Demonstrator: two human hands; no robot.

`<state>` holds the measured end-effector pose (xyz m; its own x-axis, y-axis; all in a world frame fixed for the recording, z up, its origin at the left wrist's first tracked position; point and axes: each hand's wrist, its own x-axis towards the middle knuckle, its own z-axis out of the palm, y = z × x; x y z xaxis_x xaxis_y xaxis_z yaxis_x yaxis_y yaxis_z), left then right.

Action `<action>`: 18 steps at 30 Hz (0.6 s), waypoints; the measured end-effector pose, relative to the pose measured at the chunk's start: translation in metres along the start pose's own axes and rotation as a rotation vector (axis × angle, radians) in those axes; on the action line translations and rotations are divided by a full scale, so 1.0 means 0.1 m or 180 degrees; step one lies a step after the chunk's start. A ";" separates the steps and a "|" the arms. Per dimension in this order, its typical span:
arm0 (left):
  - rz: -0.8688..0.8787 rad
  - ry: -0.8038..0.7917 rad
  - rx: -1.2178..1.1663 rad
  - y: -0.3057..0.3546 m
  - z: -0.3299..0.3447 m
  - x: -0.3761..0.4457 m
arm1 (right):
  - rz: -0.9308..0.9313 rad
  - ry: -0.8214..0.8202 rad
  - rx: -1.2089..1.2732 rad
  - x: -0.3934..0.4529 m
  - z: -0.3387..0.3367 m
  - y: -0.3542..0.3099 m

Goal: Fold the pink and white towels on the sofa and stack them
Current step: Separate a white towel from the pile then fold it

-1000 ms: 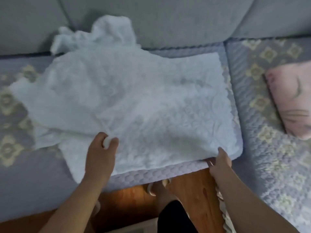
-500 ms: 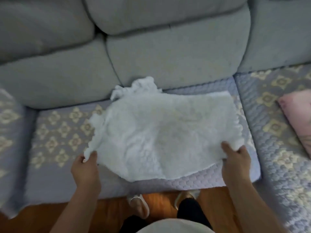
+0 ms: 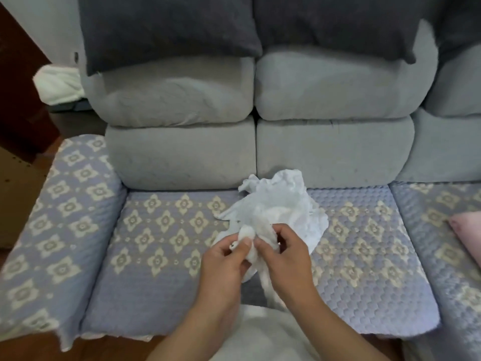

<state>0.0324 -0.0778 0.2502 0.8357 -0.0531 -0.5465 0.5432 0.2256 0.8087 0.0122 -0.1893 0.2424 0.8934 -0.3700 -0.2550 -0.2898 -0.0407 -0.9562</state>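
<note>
We take this to be the start of the white towel's (image 3: 278, 212) fold, with its near edge gathered up rather than laid flat; our left hand (image 3: 223, 264) pinches a bunched bit of that edge between thumb and curled fingers, and our right hand (image 3: 283, 256) grips the cloth just beside it, fingers curled round a twisted strand that hangs down towards us; the two hands are almost touching. The rest of the towel lies crumpled on the middle seat of the sofa (image 3: 161, 230), its far end rumpled against the back cushion; the pink towel (image 3: 467, 230) lies well apart on the right-hand seat, only its corner in sight. Next, we judge, the hands must work along the edge to find two corners, draw apart and spread the cloth flat; nothing is folded or stacked yet.
</note>
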 end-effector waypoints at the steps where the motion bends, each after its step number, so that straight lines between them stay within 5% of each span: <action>1: -0.0031 -0.0045 -0.0034 0.05 -0.07 0.01 | -0.0039 0.0070 -0.0057 -0.02 0.04 -0.03; 10: -0.0090 -0.0520 -0.0248 0.43 -0.37 -0.02 | -0.0177 0.0256 0.0216 -0.20 0.38 -0.27; 15: -0.0188 -0.0416 -0.0374 0.53 -0.44 -0.04 | -0.0223 0.0148 0.0197 -0.20 0.48 -0.39; 18: -0.0202 -0.0253 -0.0390 0.56 -0.45 -0.05 | -0.0148 0.0519 0.0351 -0.19 0.45 -0.50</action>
<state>0.0554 -0.0206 0.2885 0.8064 -0.1469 -0.5729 0.5854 0.3361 0.7378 0.0252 -0.1388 0.2888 0.8348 -0.5160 -0.1922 -0.2023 0.0373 -0.9786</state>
